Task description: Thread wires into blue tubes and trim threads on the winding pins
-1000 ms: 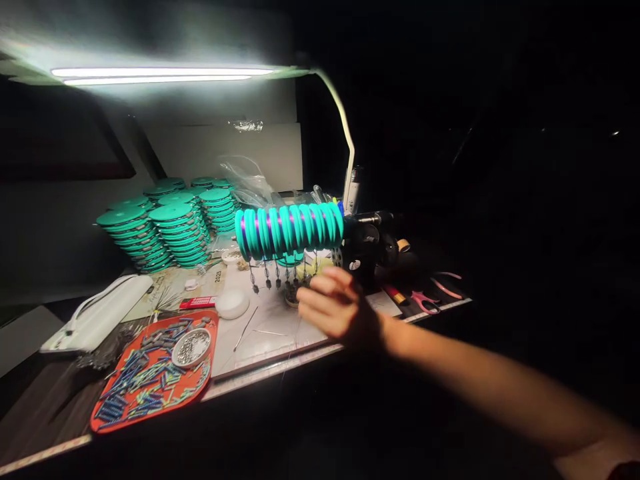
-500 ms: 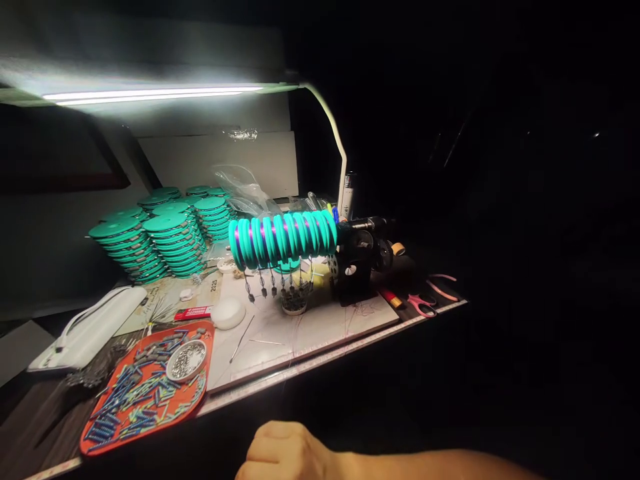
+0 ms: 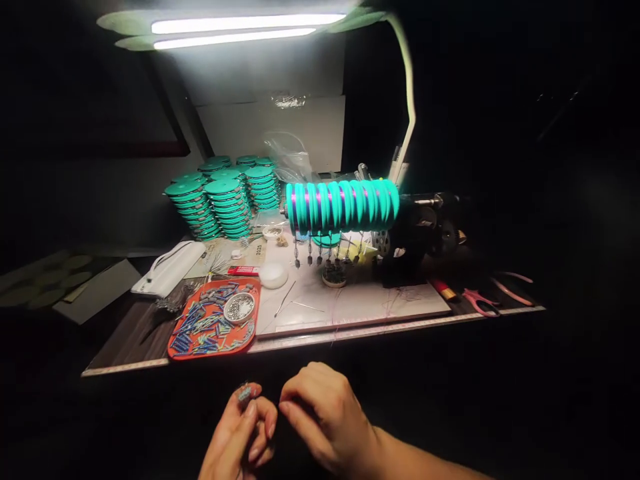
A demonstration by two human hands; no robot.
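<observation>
My left hand (image 3: pixel 245 430) is raised in front of the table edge, its fingers curled and the thumb pressed to them. A small pale bluish bit, perhaps a wrap, shows at its index fingertip. Just to the right, my right hand (image 3: pixel 327 417) has thumb and index finger pinched together, pointing at the left hand. Whatever either hand grips is too fine or too dark to make out. Beyond them, a row of turquoise spools (image 3: pixel 345 205) wound with purple line sits on a dark winding machine (image 3: pixel 407 250). Small wire pieces with grey weights (image 3: pixel 310 260) hang below the spools.
An orange tray (image 3: pixel 214 352) holds blue and pale green tubes and a white bowl (image 3: pixel 240 308) of metal bits. Stacked turquoise spools (image 3: pixel 227 207) stand behind. Pink-handled scissors (image 3: pixel 480 301) and pliers (image 3: pixel 515 287) lie right. A lamp (image 3: pixel 250 27) hangs overhead.
The view has shifted, so the table sits further right and higher in the picture. My left hand has come into view beside the right, which now shows a pinch instead of a fist-like back.
</observation>
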